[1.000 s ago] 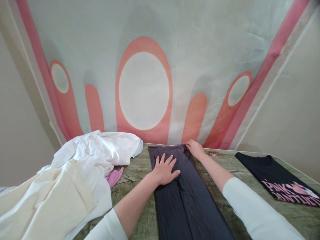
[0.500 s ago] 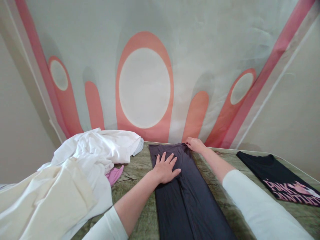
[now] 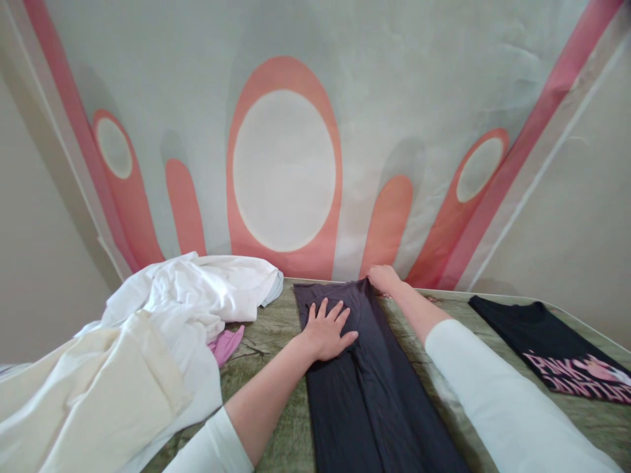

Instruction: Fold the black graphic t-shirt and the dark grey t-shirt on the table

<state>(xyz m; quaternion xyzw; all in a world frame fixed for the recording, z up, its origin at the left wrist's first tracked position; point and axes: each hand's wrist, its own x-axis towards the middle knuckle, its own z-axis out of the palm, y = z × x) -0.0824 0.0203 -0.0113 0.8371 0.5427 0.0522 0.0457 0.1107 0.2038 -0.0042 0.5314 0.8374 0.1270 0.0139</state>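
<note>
A pair of dark pants [image 3: 340, 407] lies lengthwise on the table, its waistband at the far edge and its legs running toward me. My left hand [image 3: 328, 332] rests flat on the upper part of the pants with the fingers spread. At the waistband's right corner, my right hand [image 3: 384, 278] is closed in a pinch on the fabric. That corner is drawn up slightly, and the fingertips are partly hidden.
On the left is a heap of clothes: a white garment [image 3: 197, 289], a cream garment [image 3: 89, 394] and a bit of pink cloth [image 3: 227, 344]. A folded black T-shirt [image 3: 537, 335] with pink lettering lies right on the wood-patterned table [image 3: 266, 381]. Behind stands a printed backdrop [image 3: 286, 164].
My right hand has lifted slightly, pulling the waistband corner taut, and the right forearm has shifted a little left. The left hand stays in place on the pants.
</note>
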